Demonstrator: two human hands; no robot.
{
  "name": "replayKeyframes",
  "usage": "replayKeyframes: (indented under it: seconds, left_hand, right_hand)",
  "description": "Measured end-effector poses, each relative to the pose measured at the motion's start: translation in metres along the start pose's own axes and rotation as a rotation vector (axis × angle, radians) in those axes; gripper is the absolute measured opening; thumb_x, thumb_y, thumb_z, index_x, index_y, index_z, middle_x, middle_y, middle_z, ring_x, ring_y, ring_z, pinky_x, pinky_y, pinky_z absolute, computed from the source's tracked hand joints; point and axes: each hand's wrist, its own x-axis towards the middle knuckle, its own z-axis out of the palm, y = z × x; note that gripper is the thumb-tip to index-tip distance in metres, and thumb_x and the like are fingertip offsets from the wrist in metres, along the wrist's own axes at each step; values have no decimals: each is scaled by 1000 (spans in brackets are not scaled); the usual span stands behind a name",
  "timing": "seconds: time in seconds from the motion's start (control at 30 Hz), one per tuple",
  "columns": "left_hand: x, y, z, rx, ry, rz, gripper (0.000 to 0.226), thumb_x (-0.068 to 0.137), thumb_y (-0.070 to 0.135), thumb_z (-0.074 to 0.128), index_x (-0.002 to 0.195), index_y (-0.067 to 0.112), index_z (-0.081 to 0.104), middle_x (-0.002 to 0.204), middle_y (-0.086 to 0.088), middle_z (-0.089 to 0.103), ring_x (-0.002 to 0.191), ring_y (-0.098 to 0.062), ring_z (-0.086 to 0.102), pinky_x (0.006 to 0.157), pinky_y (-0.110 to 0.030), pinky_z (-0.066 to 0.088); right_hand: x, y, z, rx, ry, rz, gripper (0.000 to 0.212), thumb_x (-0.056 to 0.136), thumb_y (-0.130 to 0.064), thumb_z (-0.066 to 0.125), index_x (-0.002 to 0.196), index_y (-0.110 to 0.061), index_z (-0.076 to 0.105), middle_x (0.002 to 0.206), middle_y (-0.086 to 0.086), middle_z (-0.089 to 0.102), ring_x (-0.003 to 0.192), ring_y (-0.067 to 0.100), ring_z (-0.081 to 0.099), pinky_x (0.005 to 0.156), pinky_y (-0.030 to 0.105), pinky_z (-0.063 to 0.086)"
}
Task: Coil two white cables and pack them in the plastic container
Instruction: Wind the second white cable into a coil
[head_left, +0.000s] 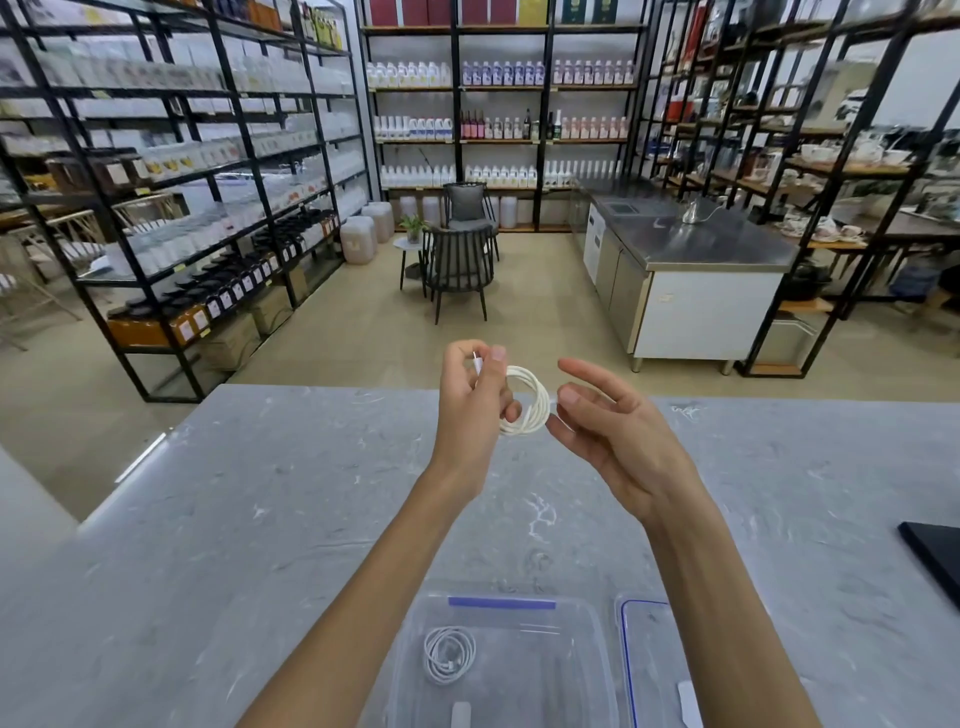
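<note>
The plastic container (545, 670) stood open-topped on the near counter (208, 519), free to enter from above. A coiled cable (449, 653) took up its left part, and the floor to the right lay bare. The lid (647, 639) lay just beside its right wall. A black slab (935, 561) sat well apart at the counter's right edge. Bare counter stretched beyond the container, under the raised left hand (475, 395) and right hand (613, 431).
</note>
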Motion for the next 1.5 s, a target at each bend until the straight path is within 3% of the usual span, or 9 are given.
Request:
replayKeyframes:
  seconds: [0.17,0.57,0.73,0.87,1.03,1.23,1.33,1.43,1.5]
  left_hand:
    - [-1,-2,0,-36,26,-44,9,103,21,47,101,13,44,57,6,33,48,-8,34,48,-21,39]
    - [-9,-14,2,161,-106,-147,11,104,27,43,95,22,46,47,17,39,48,-4,39,51,-17,39]
    - [-10,-14,4,69,-79,-107,15,104,33,41,97,20,46,54,12,39,52,-5,41,60,-23,39]
    - [-9,-14,2,0,-85,-20,19,105,33,38,93,19,44,56,9,38,55,-8,41,59,-19,40]
    - [-7,-20,0,91,-93,44,18,105,33,38,92,23,46,57,17,43,61,-8,43,63,-21,40]
    - [-11,-31,-13,188,-74,45,17,105,33,39,96,23,48,64,11,48,65,-7,46,66,-22,44]
    - [-14,-38,-19,270,-87,-2,20,105,35,37,102,23,52,67,11,52,65,-4,51,66,-17,44]
    - [-18,-42,-31,326,-106,-150,22,104,40,38,113,29,54,85,5,64,75,1,60,68,-12,47]
    - [-22,-48,-43,292,-101,-242,25,104,41,38,122,30,51,98,1,69,90,-7,66,77,-19,52]
  right_hand:
    - [-3,3,-2,82,-43,9,35,83,2,65,115,-12,70,85,4,72,87,19,72,83,28,58]
    - [9,1,-14,-65,210,-96,18,89,0,63,95,-14,74,66,-1,68,68,13,63,73,21,59]
    - [10,5,-7,-28,165,-207,23,86,-20,68,108,-18,72,94,5,75,88,15,72,79,21,57]
    - [5,19,-10,-52,186,-69,34,99,-24,54,129,-12,59,121,13,69,106,21,71,91,32,56]
    - [-10,37,-3,-127,203,24,34,95,-38,57,108,-10,72,103,15,75,87,22,75,68,26,59]
    - [-15,40,9,-218,253,-124,25,90,-29,68,109,-14,72,90,8,78,82,22,76,66,23,59]
    - [-14,47,11,-346,280,-169,17,86,-11,72,100,-20,75,85,5,78,78,18,75,68,21,59]
    - [-15,57,8,-347,277,-149,20,86,-2,69,97,-17,76,84,6,78,78,17,75,68,21,59]
    - [-17,66,5,-308,273,-94,19,86,-1,69,100,-12,75,87,10,77,79,18,74,69,22,59]
